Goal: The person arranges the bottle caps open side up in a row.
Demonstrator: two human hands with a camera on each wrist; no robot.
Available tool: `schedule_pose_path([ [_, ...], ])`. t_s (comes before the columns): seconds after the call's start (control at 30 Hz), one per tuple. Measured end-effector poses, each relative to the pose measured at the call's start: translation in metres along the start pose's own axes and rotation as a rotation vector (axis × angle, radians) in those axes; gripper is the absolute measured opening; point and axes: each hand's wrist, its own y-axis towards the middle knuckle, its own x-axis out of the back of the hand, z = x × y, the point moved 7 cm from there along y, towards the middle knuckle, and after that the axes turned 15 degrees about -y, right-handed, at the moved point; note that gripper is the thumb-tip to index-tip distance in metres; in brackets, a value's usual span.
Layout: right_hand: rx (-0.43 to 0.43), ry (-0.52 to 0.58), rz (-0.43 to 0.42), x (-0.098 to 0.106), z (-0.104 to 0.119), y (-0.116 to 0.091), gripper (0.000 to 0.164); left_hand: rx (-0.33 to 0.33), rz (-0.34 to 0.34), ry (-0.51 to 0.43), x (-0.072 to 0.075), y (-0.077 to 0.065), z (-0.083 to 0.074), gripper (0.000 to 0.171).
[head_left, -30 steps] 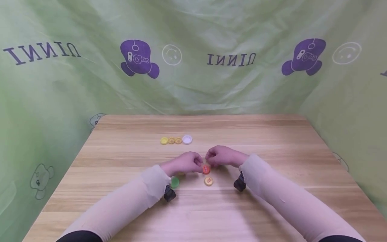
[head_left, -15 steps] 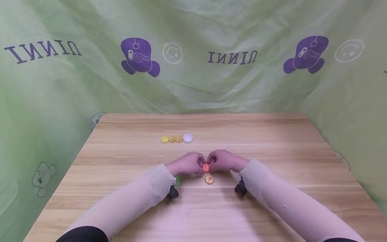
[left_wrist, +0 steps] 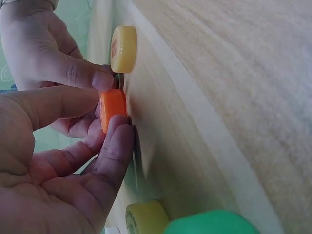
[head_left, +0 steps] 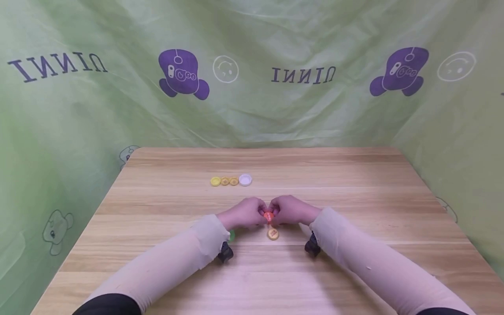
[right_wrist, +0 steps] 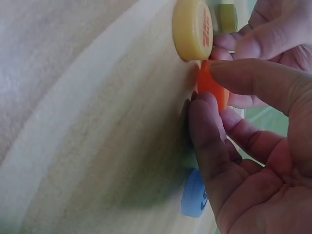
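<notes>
Both hands meet at an orange bottle cap (head_left: 269, 217) near the middle of the table. The left hand (head_left: 246, 213) pinches one side of it with thumb and fingers. On the other side, the right hand (head_left: 293, 210) pinches it too. A pale yellow bottle cap (head_left: 273, 234) with red print lies on the table, just nearer the person. In the left wrist view a green cap (left_wrist: 212, 224) and another yellow cap (left_wrist: 146, 217) show by the left hand. The right wrist view has a blue cap (right_wrist: 194, 194) beside the right hand; the hand hides it from the head view.
Farther back on the wooden table (head_left: 338, 170) is a row of caps: a yellow cap (head_left: 215, 181), two amber caps (head_left: 229, 180) and a white cap (head_left: 245, 180). Green printed cloth (head_left: 252, 113) hangs behind and along both sides.
The hands have come together: the right hand moved in to the orange cap, and both now pinch it. The left forearm shifted slightly right, covering more of the green cap.
</notes>
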Motion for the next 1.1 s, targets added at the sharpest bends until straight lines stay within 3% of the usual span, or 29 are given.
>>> schedule_pose_path([
  [0.2,0.003,0.099,0.012,0.003,-0.005,0.001,0.016,0.024,-0.025,-0.046,0.007,0.0,0.0,0.011],
  [0.47,-0.009,0.472,0.064,0.007,-0.015,0.003,0.023,-0.025,-0.072,-0.115,0.019,-0.001,-0.007,0.018],
  [0.73,-0.031,0.672,0.049,0.018,-0.02,0.01,0.026,-0.072,-0.151,-0.177,0.036,0.004,-0.012,0.022],
  [0.93,-0.05,0.74,0.003,0.023,-0.02,0.017,0.024,-0.027,-0.199,-0.305,0.042,0.006,-0.006,0.023],
  [1.1,-0.075,0.745,-0.05,0.03,-0.018,0.02,0.025,-0.021,-0.246,-0.314,0.048,0.009,-0.006,0.021],
])
